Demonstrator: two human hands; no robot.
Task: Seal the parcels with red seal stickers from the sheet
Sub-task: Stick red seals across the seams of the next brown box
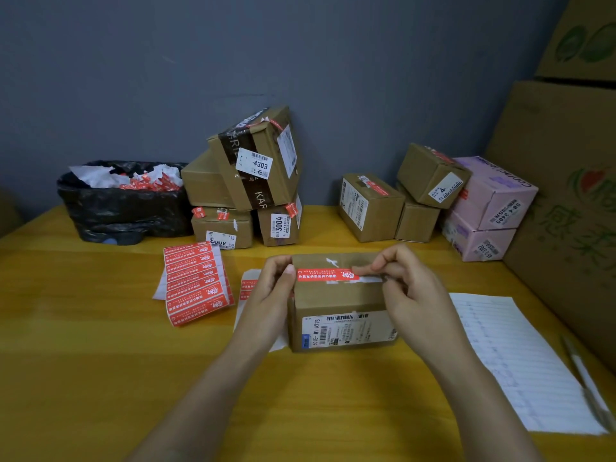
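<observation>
Label (346,330) on the near box (336,300) reads 501E-M1 A21B. Red sticker (325,274) lies across the box top. Left hand (266,291) grips the box's left side, thumb at the sticker's left end; right hand (405,281) pinches its right end.

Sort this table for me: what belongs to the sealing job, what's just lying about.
In the job: parcel, gripped by the left hand; red seal sticker, pinched by the right hand; sticker sheet; stacked parcels.
Lying about: lined paper; pen; big cartons.
</observation>
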